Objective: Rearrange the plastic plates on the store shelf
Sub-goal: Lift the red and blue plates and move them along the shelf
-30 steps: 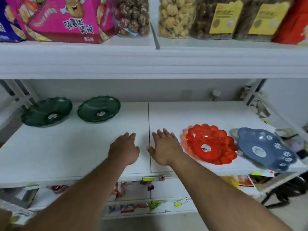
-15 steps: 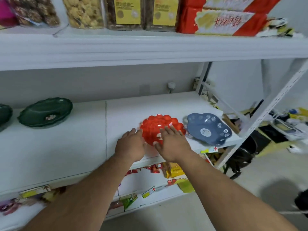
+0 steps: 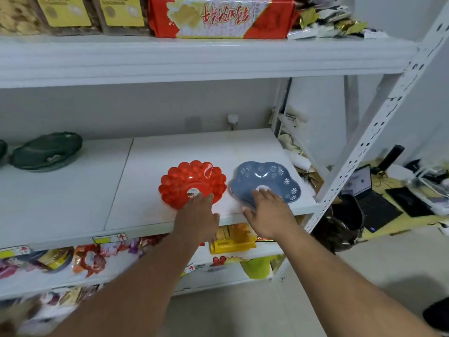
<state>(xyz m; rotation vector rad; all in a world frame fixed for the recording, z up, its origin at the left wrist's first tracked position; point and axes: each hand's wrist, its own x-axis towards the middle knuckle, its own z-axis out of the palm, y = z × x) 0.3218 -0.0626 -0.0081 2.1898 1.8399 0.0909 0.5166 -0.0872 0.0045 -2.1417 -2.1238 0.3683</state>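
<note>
Reaching: left hand fingers straight over red plate | right hand fingers spread on blue plate

Top shelf: red biscuit pack lying with its print upside down; left of it, clear snack bags with yellow labels; at the right end, a loose heap of gold and white wrappers. Small white knob on the back wall above the middle shelf. Lower shelf: yellow packet near the right end, blurred coloured snack packets to its left. Yellow price tag on the middle shelf's front edge. Beyond the perforated white upright, an open laptop on the floor.
</note>
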